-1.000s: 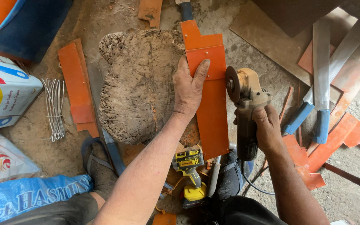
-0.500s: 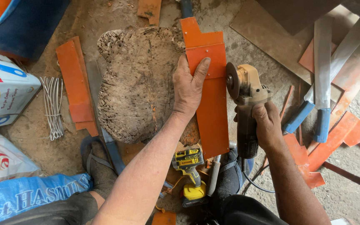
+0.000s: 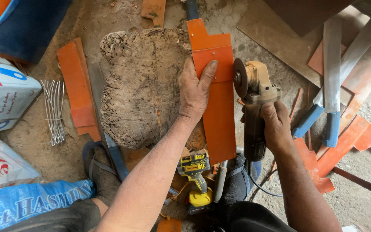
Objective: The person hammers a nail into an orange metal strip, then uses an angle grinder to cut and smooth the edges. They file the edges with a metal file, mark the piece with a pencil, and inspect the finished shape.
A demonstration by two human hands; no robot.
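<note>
Flat orange metal sheet pinned, grinder poised at its edge.

Frame centre: left hand (image 3: pixel 196 92), fingers spread flat, presses the orange metal sheet (image 3: pixel 216 107) on a worn wooden block (image 3: pixel 144 86); right hand (image 3: pixel 275 124) clenches the tan angle grinder (image 3: pixel 252 103) (barely shifted since before).

Left hand (image 3: pixel 196 92) flat on orange sheet (image 3: pixel 217 116), angle grinder (image 3: pixel 254 103) in right hand (image 3: pixel 275 124).

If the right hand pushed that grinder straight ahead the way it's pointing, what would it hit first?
Probably bare dusty floor. The right hand aims the angle grinder up the picture, beside the orange metal sheet; a brown board lies further on.
</note>
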